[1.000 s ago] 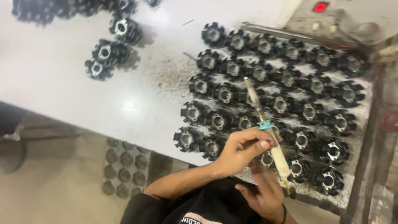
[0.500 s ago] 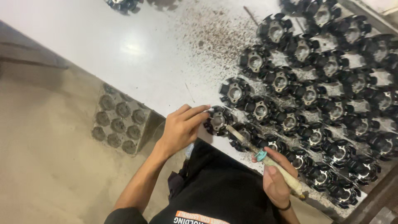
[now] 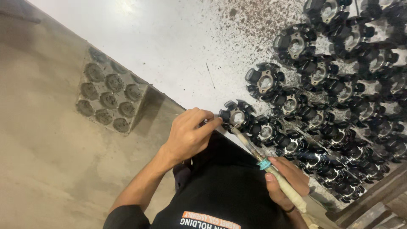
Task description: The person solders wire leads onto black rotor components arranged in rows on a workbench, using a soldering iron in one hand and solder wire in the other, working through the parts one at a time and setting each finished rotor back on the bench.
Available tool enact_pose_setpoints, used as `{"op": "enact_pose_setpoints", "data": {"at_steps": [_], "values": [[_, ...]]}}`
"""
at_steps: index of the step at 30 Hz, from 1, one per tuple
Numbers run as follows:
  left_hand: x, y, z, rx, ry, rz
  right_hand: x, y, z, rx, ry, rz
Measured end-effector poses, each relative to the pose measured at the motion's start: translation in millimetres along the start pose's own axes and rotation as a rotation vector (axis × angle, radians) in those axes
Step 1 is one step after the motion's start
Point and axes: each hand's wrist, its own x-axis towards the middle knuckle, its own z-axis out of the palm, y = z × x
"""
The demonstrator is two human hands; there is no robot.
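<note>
The left hand is pinching a black toothed ring at the white tabletop edge; the right hand, at five o'clock, is gripping a slender brush-like tool tipped into it. Many rings are waiting at two o'clock.

White worktable, rows of black coil parts (dust-speckled surface), grey moulded tray below
</note>
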Motion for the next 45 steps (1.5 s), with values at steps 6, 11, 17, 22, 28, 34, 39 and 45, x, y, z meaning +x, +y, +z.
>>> {"op": "enact_pose_setpoints", "data": {"at_steps": [6, 11, 17, 22, 28, 34, 39, 45], "values": [[-1.1, -6.0, 3.4, -0.007, -0.036, 0.056, 7.5, -7.7, 5.5, -0.033, 0.024, 0.011], [1.3, -5.9, 1.4, -0.002, -0.075, 0.107, 32.5, -35.1, 1.2, -0.036, -0.108, -0.051], [-2.1, -7.9, 10.9, 0.004, -0.125, 0.117, 53.4, -64.8, -0.2, -0.109, -0.131, -0.14], [8.7, 3.9, -4.7, -0.071, -0.005, 0.066, 38.5, -49.7, -17.2, 0.021, -0.101, 0.048], [80.3, 11.8, -20.9, -0.081, 0.152, 0.134, 28.1, 10.2, -3.3, 0.572, 0.386, 0.215], [117.3, -32.5, 42.3, -0.018, -0.042, 0.148, 49.6, 28.1, 5.3, 0.388, 0.471, 0.094], [85.1, -37.0, 44.2, -0.021, -0.091, 0.128, 55.2, 23.9, 0.0, 0.086, 0.358, 0.093], [90.2, -29.4, 34.7, -0.005, -0.053, 0.085, 64.1, 12.0, -4.9, 0.022, 0.239, 0.139]]}}
